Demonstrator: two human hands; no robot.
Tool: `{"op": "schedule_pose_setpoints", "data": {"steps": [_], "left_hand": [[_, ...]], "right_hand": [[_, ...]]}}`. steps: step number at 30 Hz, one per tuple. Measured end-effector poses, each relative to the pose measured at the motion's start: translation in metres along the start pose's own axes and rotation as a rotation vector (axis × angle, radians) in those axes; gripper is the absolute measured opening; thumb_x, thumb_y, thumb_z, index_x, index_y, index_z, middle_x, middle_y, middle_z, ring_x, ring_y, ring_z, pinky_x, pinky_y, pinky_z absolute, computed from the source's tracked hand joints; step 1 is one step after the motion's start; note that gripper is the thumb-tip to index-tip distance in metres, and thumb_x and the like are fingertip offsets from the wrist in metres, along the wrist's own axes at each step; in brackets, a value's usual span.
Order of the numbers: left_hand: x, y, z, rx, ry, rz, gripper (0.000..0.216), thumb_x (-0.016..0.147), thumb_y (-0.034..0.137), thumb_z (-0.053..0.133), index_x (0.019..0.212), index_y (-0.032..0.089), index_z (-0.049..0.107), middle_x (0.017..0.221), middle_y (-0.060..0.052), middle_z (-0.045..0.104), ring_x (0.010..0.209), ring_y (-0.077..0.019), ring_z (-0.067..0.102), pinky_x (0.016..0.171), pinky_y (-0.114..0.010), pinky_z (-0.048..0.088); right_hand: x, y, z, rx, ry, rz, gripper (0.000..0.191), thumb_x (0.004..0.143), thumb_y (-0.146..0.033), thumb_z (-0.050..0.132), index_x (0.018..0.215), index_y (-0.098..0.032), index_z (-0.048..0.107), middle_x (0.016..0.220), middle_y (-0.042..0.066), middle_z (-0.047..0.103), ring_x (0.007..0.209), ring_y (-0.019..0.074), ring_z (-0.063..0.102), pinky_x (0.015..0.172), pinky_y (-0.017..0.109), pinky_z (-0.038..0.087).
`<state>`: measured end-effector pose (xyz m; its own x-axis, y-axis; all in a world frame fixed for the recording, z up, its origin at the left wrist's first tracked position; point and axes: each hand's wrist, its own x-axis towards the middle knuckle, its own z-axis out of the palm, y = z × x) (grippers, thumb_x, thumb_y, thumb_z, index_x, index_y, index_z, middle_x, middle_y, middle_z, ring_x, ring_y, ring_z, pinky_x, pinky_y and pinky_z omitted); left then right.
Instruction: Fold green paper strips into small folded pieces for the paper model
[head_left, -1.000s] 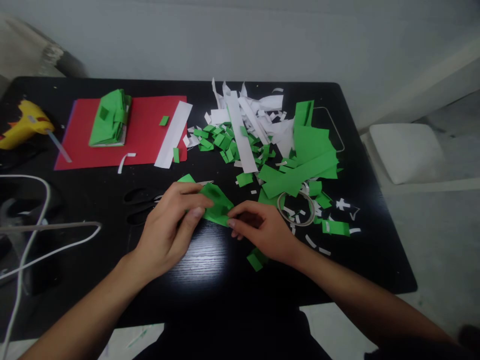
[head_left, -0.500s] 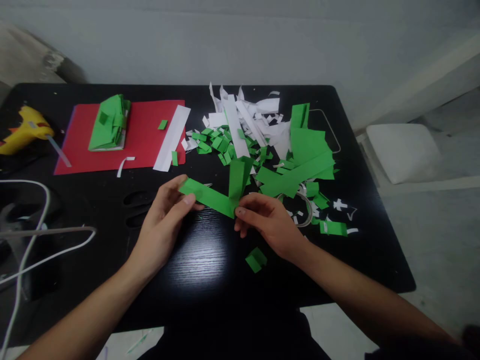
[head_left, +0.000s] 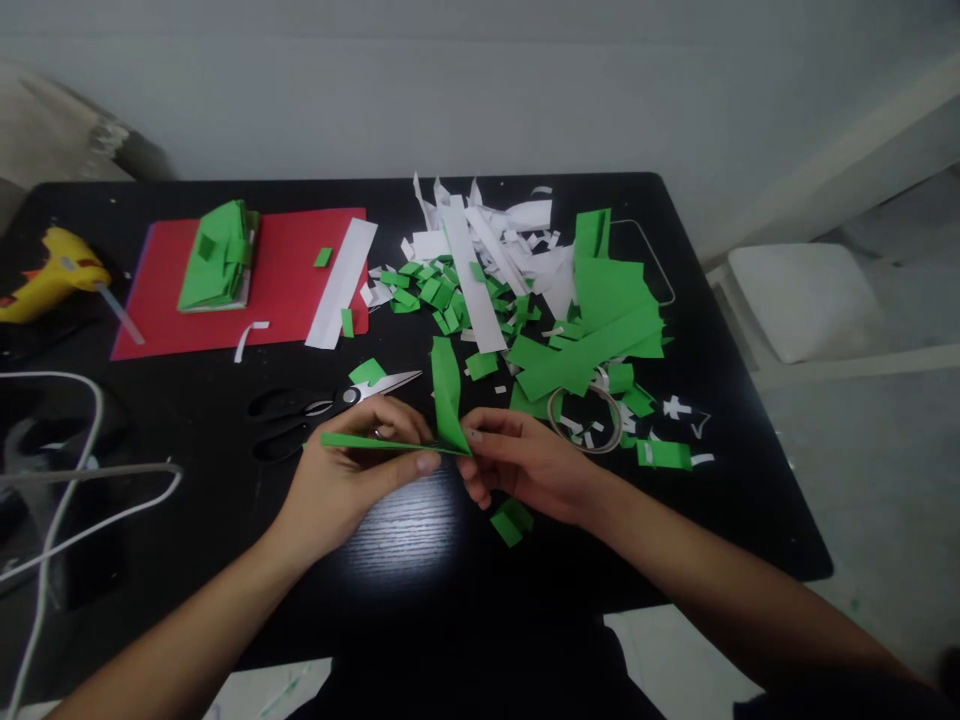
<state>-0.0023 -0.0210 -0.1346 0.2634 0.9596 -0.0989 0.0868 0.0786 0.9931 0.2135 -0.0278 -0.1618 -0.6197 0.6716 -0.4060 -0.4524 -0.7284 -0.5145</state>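
Between my hands is a folded green paper strip [head_left: 448,390], one part standing up and the other pointing left, seen nearly edge-on. My left hand [head_left: 360,465] pinches the left-pointing part between thumb and fingers, close to the fold. At the fold's right end, my right hand [head_left: 517,455] grips the paper with thumb and fingertips. Black-handled scissors [head_left: 351,396] lie just beyond my left hand, blades pointing right. A small folded green paper piece [head_left: 512,521] rests on the table below my right hand. Beside that hand's far side is a tape roll [head_left: 619,420].
Across the black table [head_left: 675,545] lie green paper scraps [head_left: 442,290], white paper scraps [head_left: 525,225] and larger green sheets [head_left: 607,290]. To the left are a red sheet [head_left: 289,290] bearing a folded green paper bundle [head_left: 214,260], a yellow glue gun [head_left: 56,275] and a white cable [head_left: 94,420].
My left hand has slid right along the strip toward the fold, and the strip has turned edge-on. The upright part has shifted left and opened out. More of the scissors shows.
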Motion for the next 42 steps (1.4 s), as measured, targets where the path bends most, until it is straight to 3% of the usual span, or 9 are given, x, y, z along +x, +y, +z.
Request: {"op": "schedule_pose_setpoints", "data": {"steps": [11,15,19,23,27,30,34,37,42], "left_hand": [[-0.003,-0.010,0.003,-0.201,0.022,-0.171,0.009,0.082,0.022,0.084,0.087,0.020,0.078,0.072,0.000,0.074,0.064,-0.0153,0.070,0.061,-0.026,0.062],[-0.002,-0.003,0.008,-0.324,0.044,-0.230,0.014,0.079,0.020,0.086,0.086,0.016,0.075,0.071,-0.002,0.075,0.061,-0.0157,0.072,0.060,-0.025,0.064],[-0.002,0.001,0.009,-0.475,0.016,-0.327,0.021,0.076,0.020,0.089,0.089,0.013,0.074,0.066,-0.004,0.076,0.058,-0.0153,0.074,0.056,-0.020,0.064],[0.000,-0.001,0.005,-0.585,-0.024,-0.418,0.030,0.077,0.017,0.089,0.101,0.013,0.072,0.066,-0.003,0.077,0.055,-0.0146,0.074,0.054,-0.018,0.064],[0.003,-0.003,0.003,-0.694,-0.023,-0.489,0.036,0.073,0.014,0.091,0.103,0.013,0.071,0.065,-0.001,0.076,0.054,-0.0131,0.074,0.054,-0.015,0.064],[0.003,-0.004,0.004,-0.738,-0.022,-0.535,0.041,0.070,0.010,0.092,0.105,0.015,0.071,0.067,-0.001,0.077,0.056,-0.0134,0.075,0.054,-0.014,0.064],[0.004,-0.003,0.004,-0.724,-0.051,-0.592,0.045,0.071,0.011,0.091,0.111,0.017,0.069,0.071,-0.002,0.078,0.062,-0.0148,0.077,0.059,-0.015,0.065],[0.005,-0.001,0.000,-0.611,-0.022,-0.503,0.042,0.078,0.019,0.086,0.116,0.019,0.069,0.087,-0.004,0.080,0.075,-0.0180,0.079,0.069,-0.023,0.068],[0.004,-0.001,-0.008,-0.041,0.174,-0.056,0.041,0.086,0.033,0.080,0.124,0.027,0.066,0.132,-0.006,0.067,0.116,-0.0262,0.067,0.099,-0.038,0.060]], "right_hand": [[-0.002,-0.004,0.004,-0.155,0.092,-0.138,0.023,0.082,-0.034,0.085,0.095,-0.018,0.075,0.065,-0.004,0.069,0.053,0.0086,0.061,0.053,0.021,0.053],[0.000,-0.003,0.003,-0.117,0.094,-0.086,0.031,0.078,-0.035,0.089,0.094,-0.018,0.069,0.067,-0.004,0.069,0.055,0.0097,0.062,0.053,0.022,0.054],[0.001,0.001,0.002,-0.256,0.166,-0.222,0.035,0.077,-0.035,0.090,0.093,-0.021,0.062,0.067,-0.007,0.062,0.050,0.0081,0.055,0.047,0.021,0.047],[-0.004,0.001,0.003,-0.607,0.319,-0.588,0.037,0.077,-0.024,0.089,0.106,-0.024,0.066,0.096,0.000,0.065,0.085,0.0142,0.064,0.074,0.027,0.055],[-0.011,-0.003,0.005,-0.879,0.164,-0.761,0.040,0.086,-0.018,0.078,0.123,-0.026,0.066,0.132,0.008,0.066,0.128,0.0249,0.059,0.112,0.043,0.046],[-0.013,-0.001,0.007,-0.838,0.119,-0.718,0.040,0.088,-0.019,0.077,0.125,-0.027,0.064,0.128,0.007,0.069,0.122,0.0247,0.065,0.110,0.044,0.051],[-0.012,0.005,0.008,-0.808,0.214,-0.705,0.033,0.089,-0.020,0.076,0.118,-0.026,0.063,0.114,0.006,0.072,0.101,0.0207,0.071,0.092,0.039,0.059],[-0.012,0.006,0.009,-0.797,0.255,-0.711,0.028,0.090,-0.021,0.074,0.114,-0.026,0.060,0.105,0.005,0.073,0.093,0.0191,0.071,0.084,0.037,0.059],[-0.013,0.004,0.010,-0.784,0.252,-0.675,0.028,0.091,-0.021,0.072,0.116,-0.025,0.060,0.104,0.005,0.074,0.092,0.0192,0.072,0.081,0.036,0.059]]}}
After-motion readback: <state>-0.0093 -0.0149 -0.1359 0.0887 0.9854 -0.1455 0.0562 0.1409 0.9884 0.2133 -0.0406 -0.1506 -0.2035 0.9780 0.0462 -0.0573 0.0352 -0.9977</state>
